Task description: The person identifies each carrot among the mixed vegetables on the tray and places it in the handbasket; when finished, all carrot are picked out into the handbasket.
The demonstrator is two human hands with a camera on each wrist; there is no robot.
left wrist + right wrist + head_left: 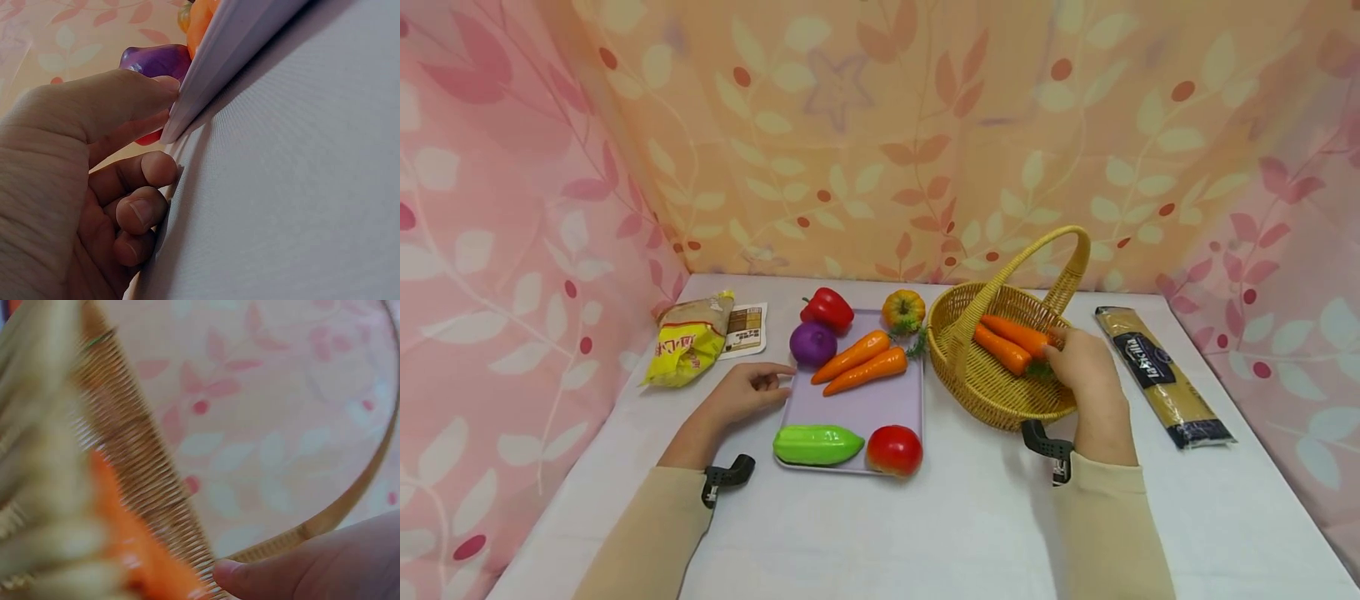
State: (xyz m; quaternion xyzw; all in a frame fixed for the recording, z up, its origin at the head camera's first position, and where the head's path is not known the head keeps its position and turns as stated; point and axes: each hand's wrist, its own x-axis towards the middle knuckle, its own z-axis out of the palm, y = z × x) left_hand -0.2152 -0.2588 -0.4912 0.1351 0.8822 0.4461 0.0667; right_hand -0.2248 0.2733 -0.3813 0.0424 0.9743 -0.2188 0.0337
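My left hand (748, 396) is at the left edge of a pale lilac tray (850, 408). In the left wrist view its thumb tip meets the tray rim, with the other fingers loosely curled beside it. On the tray lie two carrots, a purple round vegetable (813, 343), a red bell pepper (827, 309), a small pumpkin (903, 310), a green ridged vegetable (818, 445) and a tomato (895, 450). My right hand (1086, 367) reaches over the rim of a wicker basket (977, 400) and pinches the leafy end of a carrot (1015, 332). Another carrot (1002, 349) lies alongside.
At the left lie a yellow food bag (688, 342) and a flat brown-and-white packet (747, 331). A long pasta pack (1161, 375) lies right of the basket. The basket's tall handle (1022, 258) arches over it. Patterned cloth (850, 150) hangs behind the white table.
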